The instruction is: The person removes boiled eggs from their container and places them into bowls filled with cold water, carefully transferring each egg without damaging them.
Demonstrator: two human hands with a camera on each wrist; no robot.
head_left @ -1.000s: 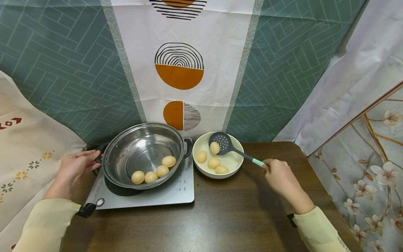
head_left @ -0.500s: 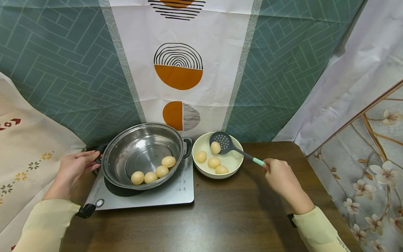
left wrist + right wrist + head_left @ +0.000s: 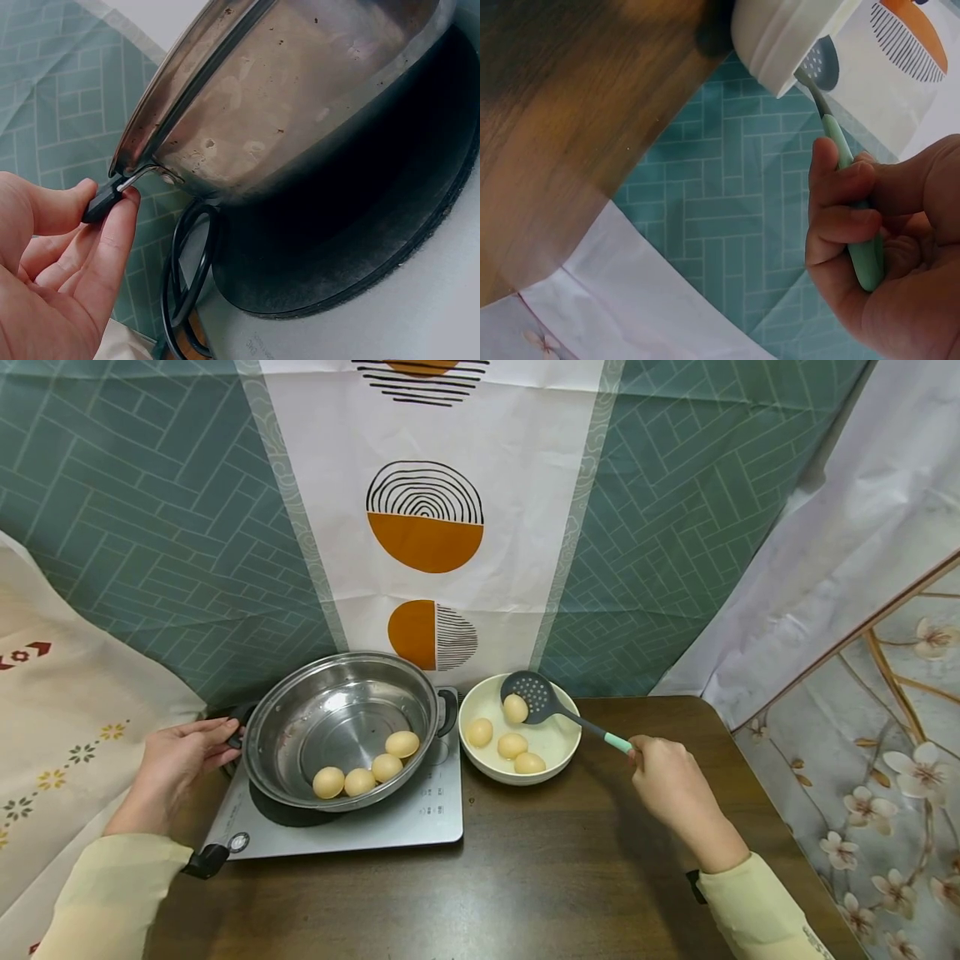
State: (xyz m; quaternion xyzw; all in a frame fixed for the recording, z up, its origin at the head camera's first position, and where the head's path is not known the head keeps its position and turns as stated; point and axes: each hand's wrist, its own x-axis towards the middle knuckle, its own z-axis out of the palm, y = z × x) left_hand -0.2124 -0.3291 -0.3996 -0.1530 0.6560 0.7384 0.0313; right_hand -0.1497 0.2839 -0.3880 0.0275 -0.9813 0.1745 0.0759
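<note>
My left hand (image 3: 180,764) pinches the black side handle (image 3: 103,201) of a steel pan (image 3: 330,693) between thumb and fingers. The pan is tilted, its left side raised off the induction cooker (image 3: 405,827). Several light brown eggs (image 3: 360,781) lie together at its front right. In my right hand (image 3: 671,781) is the mint green handle (image 3: 864,259) of a dark grey slotted skimmer (image 3: 536,695), gripped with curled fingers. The skimmer's head is in a cream bowl (image 3: 555,747), with one egg (image 3: 515,708) against it. Three other eggs (image 3: 512,745) sit in the bowl.
The bowl stands on the brown wooden table (image 3: 525,877), just right of the cooker. Behind hangs a green and white patterned cloth (image 3: 660,568). A black cable (image 3: 171,277) loops beside the cooker. The pan's right handle (image 3: 447,712) sits near the bowl's rim.
The skimmer's head has shifted slightly to the right and away from me, the egg on it moving along. My left hand and the pan stay almost still.
</note>
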